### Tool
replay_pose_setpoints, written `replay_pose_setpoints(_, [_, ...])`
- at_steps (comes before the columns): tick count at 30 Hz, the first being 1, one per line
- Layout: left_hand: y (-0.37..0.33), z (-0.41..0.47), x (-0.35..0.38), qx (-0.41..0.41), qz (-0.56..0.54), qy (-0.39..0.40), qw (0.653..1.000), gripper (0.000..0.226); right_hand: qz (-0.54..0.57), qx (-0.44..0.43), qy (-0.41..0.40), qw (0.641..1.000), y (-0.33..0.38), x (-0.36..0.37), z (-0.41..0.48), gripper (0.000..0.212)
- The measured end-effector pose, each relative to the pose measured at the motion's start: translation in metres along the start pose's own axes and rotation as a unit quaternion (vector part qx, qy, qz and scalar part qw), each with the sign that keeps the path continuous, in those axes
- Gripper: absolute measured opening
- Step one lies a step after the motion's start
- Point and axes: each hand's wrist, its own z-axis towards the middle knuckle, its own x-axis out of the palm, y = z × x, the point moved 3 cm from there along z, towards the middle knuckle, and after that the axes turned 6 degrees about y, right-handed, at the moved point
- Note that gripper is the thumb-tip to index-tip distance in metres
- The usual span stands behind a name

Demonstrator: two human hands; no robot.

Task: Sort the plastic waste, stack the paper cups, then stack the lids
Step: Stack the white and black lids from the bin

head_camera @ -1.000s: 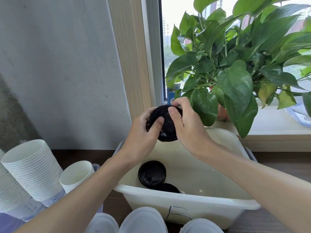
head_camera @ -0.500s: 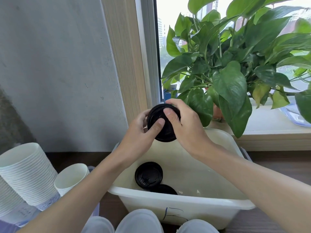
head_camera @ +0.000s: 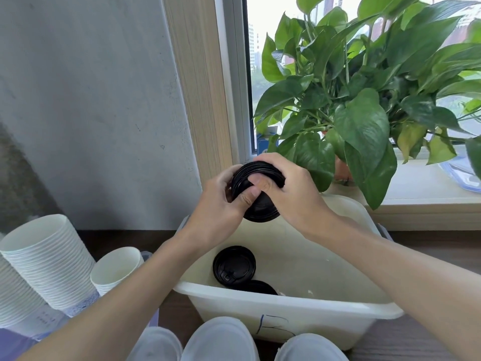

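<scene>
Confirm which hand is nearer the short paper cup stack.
Left. Left hand is up-right of the short paper cup stack, on the lid stack; right hand holds those lids farther right.

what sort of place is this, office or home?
Can't tell which. It's an indoor corner by a window, likely several floors up. Cues: potted plant on the windowsill, tall buildings outside, wood-look floor.

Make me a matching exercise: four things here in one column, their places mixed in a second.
1. stack of black lids
2. loose black lid
3. tall paper cup stack
4. potted plant

A. on the windowsill
B. in the white tub
C. between left hand and right hand
D. left of the tub

Pairs: 1-C, 2-B, 3-D, 4-A
</scene>
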Motion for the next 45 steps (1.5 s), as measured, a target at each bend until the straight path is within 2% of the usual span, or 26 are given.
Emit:
replay_pose_setpoints(6, [-0.002,0.0,-0.001,0.009,0.004,-0.011,1.0,0.023,0.003,-0.02,-0.004,1.0,0.003,0.001,0.0,0.012])
replay_pose_setpoints(9, [-0.004,-0.001,0.001,-0.016,-0.021,-0.004,1.0,0.042,0.014,-0.019,-0.024,0.999,0.003,-0.001,0.0,0.006])
replay_pose_setpoints(11, [-0.001,-0.001,0.003,-0.044,-0.044,-0.003,0.998,0.058,0.027,-0.012,-0.05,0.998,0.002,-0.003,0.0,0.009])
replay_pose_setpoints(16, [-0.002,-0.002,-0.002,-0.029,-0.035,-0.026,0.999,0.031,-0.006,-0.001,-0.042,0.999,0.001,-0.001,0.0,0.023])
replay_pose_setpoints(20, [-0.005,-0.003,0.0,-0.019,-0.002,-0.01,1.0,0.03,-0.027,-0.001,0.0,1.0,-0.003,0.001,0.001,0.016])
replay_pose_setpoints(24, [-0.002,-0.002,-0.006,-0.03,0.027,-0.005,0.999,0.029,-0.026,0.008,0.003,1.0,-0.005,0.003,0.001,0.013])
replay_pose_setpoints(26, [-0.002,-0.001,-0.016,-0.052,0.052,0.011,0.997,0.031,-0.008,0.041,0.04,0.998,-0.009,0.006,-0.003,0.019])
replay_pose_setpoints(29, [0.001,0.0,-0.039,-0.071,0.111,0.014,0.991,0.033,0.04,0.143,0.158,0.976,-0.016,0.012,-0.017,0.054])
replay_pose_setpoints(32, [0.007,-0.003,-0.047,-0.082,0.152,0.02,0.985,0.037,-0.022,0.22,0.245,0.944,-0.029,0.021,-0.029,0.077])
replay_pose_setpoints(35, [0.018,-0.009,-0.043,-0.099,0.175,0.034,0.979,0.036,-0.134,0.252,0.295,0.912,-0.05,0.038,-0.029,0.064])
replay_pose_setpoints(37, [0.023,-0.011,-0.042,-0.097,0.182,0.023,0.978,0.039,-0.134,0.259,0.298,0.909,-0.059,0.05,-0.027,0.057])
replay_pose_setpoints(41, [0.025,-0.016,-0.046,-0.083,0.184,-0.014,0.979,0.039,-0.112,0.27,0.344,0.892,-0.065,0.054,-0.028,0.069])
replay_pose_setpoints(43, [0.026,-0.018,-0.049,-0.077,0.194,-0.034,0.977,0.04,-0.178,0.271,0.36,0.875,-0.071,0.05,-0.029,0.077])
replay_pose_setpoints(45, [0.026,-0.02,-0.05,-0.072,0.206,-0.04,0.975,0.04,-0.248,0.255,0.375,0.856,-0.079,0.053,-0.029,0.062])
